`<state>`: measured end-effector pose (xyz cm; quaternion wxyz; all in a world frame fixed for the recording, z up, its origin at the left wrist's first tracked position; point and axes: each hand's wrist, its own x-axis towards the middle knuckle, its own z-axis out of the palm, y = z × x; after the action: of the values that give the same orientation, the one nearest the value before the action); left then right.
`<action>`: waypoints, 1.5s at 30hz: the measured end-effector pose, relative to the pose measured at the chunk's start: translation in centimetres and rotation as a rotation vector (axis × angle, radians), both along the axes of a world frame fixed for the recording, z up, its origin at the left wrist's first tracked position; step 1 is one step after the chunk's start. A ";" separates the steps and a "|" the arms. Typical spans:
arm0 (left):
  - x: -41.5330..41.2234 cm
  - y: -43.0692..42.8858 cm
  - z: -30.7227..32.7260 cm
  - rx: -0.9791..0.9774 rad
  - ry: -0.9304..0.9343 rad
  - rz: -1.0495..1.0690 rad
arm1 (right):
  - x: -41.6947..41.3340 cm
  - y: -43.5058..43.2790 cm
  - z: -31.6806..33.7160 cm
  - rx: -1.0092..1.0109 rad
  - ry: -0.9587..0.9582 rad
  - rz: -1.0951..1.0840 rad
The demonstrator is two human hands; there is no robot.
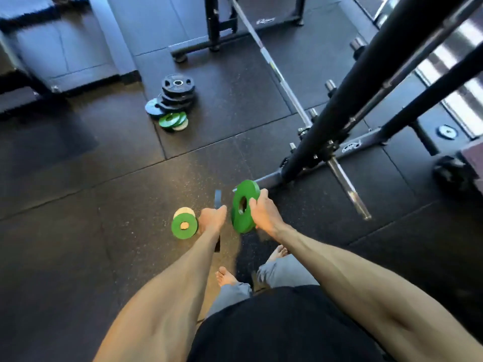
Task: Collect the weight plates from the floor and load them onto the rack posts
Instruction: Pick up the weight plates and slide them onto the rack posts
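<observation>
My right hand [264,211] grips a green weight plate [240,218] upright by its rim and centre hole. My left hand [211,218] holds a smaller green plate [184,232] with a white plate [183,211] stacked behind it, and a thin grey-blue plate [217,198] stands edge-on by the fingers. Both hands hang above the floor just left of the rack base [350,147]. A bare chrome rack post [349,189] sticks out low toward me on the right. A pile of black, blue, green and white plates [175,100] lies on the floor farther off.
The rack's black uprights [366,82] slant across the right side, with short chrome pegs [330,86] along them. A barbell [271,64] leans against the rack. A black bench frame [214,30] stands at the back. My bare feet [224,276] are on the rubber floor.
</observation>
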<state>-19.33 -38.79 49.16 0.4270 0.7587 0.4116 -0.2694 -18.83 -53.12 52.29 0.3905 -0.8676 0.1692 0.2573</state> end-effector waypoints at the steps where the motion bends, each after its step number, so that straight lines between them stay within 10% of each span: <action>1: 0.1 -1.9 0.8 -0.012 -0.003 -0.023 | -0.3 -1.9 0.8 0.008 -0.011 -0.051; 29: 3.4 -60.2 8.2 -0.019 -0.144 -0.955 | -10.5 -53.7 3.1 0.083 -0.238 -1.331; 45: 9.4 -88.0 5.4 -0.026 -0.123 -1.358 | -4.5 -76.0 2.5 0.155 -0.214 -1.574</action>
<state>-9.95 -126.81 54.56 0.1949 0.8576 -0.1840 -0.4389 -23.33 -129.11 54.78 0.5308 -0.4839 0.6753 -0.1677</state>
